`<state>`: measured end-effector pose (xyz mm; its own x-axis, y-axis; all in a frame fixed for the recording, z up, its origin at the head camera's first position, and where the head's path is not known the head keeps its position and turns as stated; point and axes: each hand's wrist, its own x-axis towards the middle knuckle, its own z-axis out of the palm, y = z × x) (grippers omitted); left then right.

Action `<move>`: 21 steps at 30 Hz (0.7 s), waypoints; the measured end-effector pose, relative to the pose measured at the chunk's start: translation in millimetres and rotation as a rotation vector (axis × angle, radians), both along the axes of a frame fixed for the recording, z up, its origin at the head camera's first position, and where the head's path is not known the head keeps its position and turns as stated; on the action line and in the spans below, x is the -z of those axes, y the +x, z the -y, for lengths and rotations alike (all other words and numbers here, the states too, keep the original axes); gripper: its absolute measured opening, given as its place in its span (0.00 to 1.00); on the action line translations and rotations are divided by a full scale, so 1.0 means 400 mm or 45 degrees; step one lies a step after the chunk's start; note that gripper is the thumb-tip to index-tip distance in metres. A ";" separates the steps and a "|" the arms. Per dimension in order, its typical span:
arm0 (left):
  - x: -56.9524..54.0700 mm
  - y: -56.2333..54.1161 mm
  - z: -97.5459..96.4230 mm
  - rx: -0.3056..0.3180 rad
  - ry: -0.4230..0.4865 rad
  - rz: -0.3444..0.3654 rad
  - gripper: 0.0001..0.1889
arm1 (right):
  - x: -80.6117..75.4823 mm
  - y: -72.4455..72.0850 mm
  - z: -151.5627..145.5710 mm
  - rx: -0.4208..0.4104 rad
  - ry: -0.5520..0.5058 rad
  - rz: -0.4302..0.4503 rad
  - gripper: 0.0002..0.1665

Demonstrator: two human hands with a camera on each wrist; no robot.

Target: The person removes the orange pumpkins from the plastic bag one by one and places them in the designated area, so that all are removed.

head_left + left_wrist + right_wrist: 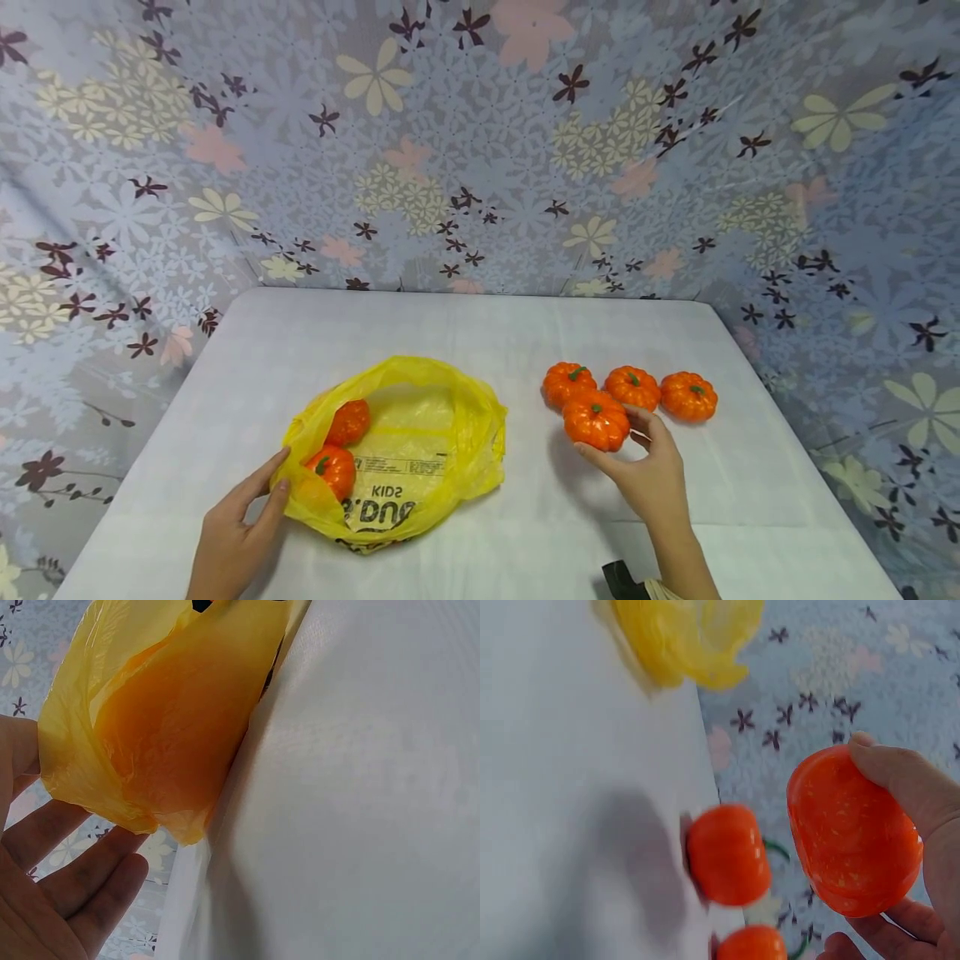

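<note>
Below, white tabletop (525, 542), flowered backdrop (487, 150) behind, pumpkin (596, 422) in right hand (651, 468)

A small nook screened off by patterned sheeting (487, 150), though home, studio or shop cannot be told; pale-blue flowered material, faintly creased, runs from nine o'clock through twelve to three; within it stands a worktop (787, 483) with a smooth white surface, reaching from six o'clock toward twelve.

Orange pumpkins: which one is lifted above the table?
The pumpkin gripped by the right hand; three others rest on the table, and two lie inside the yellow plastic bag.
</note>
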<state>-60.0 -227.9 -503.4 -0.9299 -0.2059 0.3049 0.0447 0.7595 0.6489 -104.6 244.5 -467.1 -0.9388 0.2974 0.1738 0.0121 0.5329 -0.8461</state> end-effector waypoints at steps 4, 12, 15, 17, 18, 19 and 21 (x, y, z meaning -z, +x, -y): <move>-0.002 0.001 -0.001 -0.004 0.002 0.001 0.20 | 0.003 0.012 -0.041 0.079 0.034 0.026 0.53; 0.000 0.002 -0.003 -0.010 -0.009 0.010 0.20 | 0.020 0.037 -0.112 0.212 0.032 0.136 0.58; 0.000 0.002 -0.004 -0.012 -0.012 0.007 0.20 | 0.030 0.049 -0.138 0.260 0.029 0.202 0.61; 0.000 0.003 -0.005 -0.013 -0.007 0.010 0.20 | 0.036 0.056 -0.157 0.286 0.029 0.236 0.61; 0.000 0.003 -0.005 -0.010 -0.002 0.013 0.20 | 0.038 0.059 -0.166 0.304 0.030 0.252 0.61; 0.000 0.002 -0.006 -0.006 0.007 0.018 0.20 | 0.040 0.062 -0.175 0.322 0.028 0.267 0.61; -0.001 0.002 -0.006 -0.001 0.026 0.027 0.20 | 0.043 0.067 -0.195 0.358 0.024 0.301 0.62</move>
